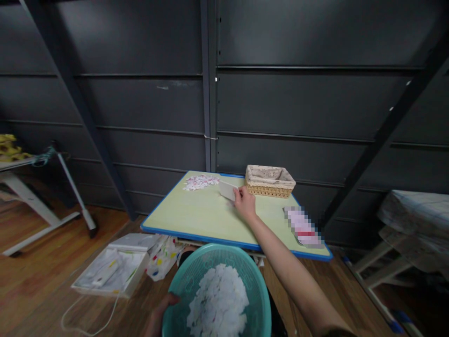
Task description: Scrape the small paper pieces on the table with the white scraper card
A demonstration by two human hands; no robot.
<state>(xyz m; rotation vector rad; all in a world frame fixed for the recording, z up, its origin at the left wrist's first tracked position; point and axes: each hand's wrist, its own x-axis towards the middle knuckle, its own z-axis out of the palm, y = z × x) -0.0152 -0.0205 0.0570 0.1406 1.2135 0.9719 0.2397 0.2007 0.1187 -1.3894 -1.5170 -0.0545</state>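
Now, right hand (244,201): fingers closed on one end of a white card (228,190), over the worktop (189,215); edge contact is unclear, and a light, firm pinch should steady it.
Left hand (163,311): gripping the rim of a green basket (257,281), thumb over it, other fingers hidden; holding level should guard the paper pieces (219,299) inside.
Pinkish-white pile (201,181): far left of the worktop, near the card; slow movement should avoid scattering.
Wicker basket (268,190): near the right hand; best keep knuckles clear.

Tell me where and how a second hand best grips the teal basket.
Probably by the right rim of the teal basket, coming from the right: the round rim is exposed there, opposite the left hand, and the white pieces heaped inside favor keeping it level.
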